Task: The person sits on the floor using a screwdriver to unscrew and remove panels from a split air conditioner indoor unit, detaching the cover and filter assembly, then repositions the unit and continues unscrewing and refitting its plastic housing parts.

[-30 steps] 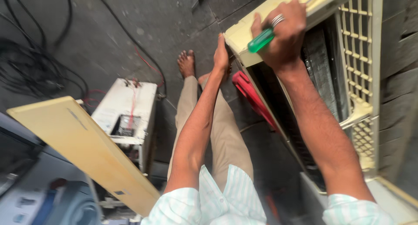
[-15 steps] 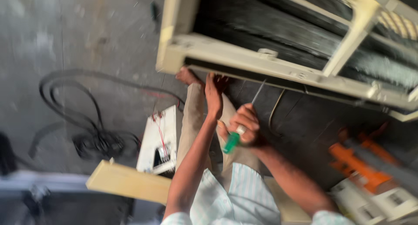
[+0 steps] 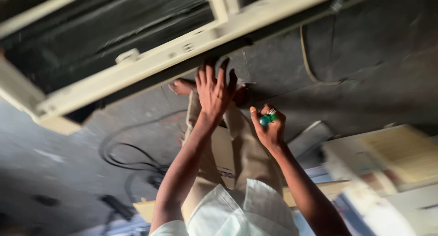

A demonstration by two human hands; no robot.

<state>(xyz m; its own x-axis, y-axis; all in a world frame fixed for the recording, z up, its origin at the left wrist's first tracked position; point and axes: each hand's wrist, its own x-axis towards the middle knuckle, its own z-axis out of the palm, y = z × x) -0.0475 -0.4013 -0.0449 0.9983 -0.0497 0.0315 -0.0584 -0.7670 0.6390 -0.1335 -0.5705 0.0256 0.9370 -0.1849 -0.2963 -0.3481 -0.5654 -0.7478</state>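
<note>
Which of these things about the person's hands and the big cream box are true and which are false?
1. The right hand holds a green-handled screwdriver. True.
2. The left hand is closed in a fist. False: its fingers are spread open, reaching up to the lower edge of the cream casing.
3. Black cables lie coiled on the grey floor. True.
4. The person wears shoes. False: a bare foot shows below the casing.
5. Both hands grip the screwdriver. False: only the right hand does.
</note>
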